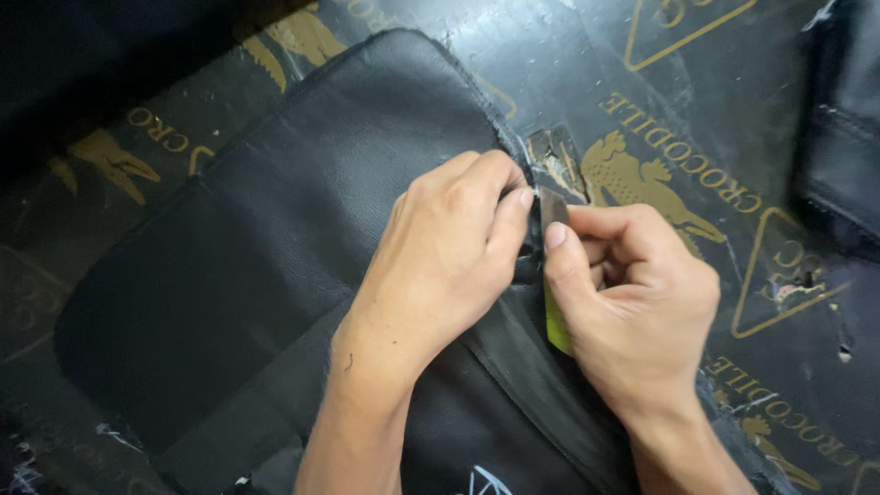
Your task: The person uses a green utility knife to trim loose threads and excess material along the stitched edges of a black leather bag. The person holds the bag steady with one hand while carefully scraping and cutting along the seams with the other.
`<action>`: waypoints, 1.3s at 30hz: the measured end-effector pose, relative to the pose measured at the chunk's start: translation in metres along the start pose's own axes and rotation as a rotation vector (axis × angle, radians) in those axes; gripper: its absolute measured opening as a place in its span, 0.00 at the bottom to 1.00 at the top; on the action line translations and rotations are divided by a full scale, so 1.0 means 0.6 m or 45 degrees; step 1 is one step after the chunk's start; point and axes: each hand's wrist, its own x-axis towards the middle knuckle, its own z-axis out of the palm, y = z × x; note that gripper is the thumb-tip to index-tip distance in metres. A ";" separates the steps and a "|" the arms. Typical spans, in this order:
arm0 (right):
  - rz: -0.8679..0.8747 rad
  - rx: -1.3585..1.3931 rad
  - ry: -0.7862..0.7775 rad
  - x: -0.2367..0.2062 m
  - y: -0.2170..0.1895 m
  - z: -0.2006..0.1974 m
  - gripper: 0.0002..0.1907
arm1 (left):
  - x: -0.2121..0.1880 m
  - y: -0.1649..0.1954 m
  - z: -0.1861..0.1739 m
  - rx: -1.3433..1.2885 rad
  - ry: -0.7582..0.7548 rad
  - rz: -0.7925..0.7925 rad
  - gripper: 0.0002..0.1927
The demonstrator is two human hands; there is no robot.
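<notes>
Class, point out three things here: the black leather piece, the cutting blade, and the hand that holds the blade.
black leather piece (275,229), head view, its broad grained face.
cutting blade (553,207), head view, bare metal tip.
right hand (637,293), head view, the knuckles.

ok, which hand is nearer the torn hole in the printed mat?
Right. The right hand, gripping a yellow-handled blade, sits just below the torn hole; the left hand pinches the black leather piece edge, further left.

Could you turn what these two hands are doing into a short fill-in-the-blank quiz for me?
1. The right hand grips a knife with a ____ handle.
2. The left hand pinches the edge of a ____ leather piece.
3. The knife's blade points ____ from the person.
4. The mat below carries printing in ____.

Missing words: yellow-green; black; away; gold
</notes>
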 end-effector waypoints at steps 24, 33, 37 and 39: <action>0.164 0.362 -0.018 0.019 0.012 -0.008 0.07 | 0.004 0.001 -0.008 -0.059 -0.079 -0.054 0.11; 0.181 1.012 -0.115 0.022 0.019 -0.023 0.11 | 0.001 0.010 0.012 0.142 0.067 0.017 0.11; -0.050 1.019 -0.060 0.029 0.012 -0.045 0.13 | -0.005 0.017 0.027 0.291 0.097 0.096 0.17; -0.120 0.808 -0.032 0.032 0.008 -0.053 0.15 | -0.006 0.018 0.031 0.322 0.108 0.106 0.15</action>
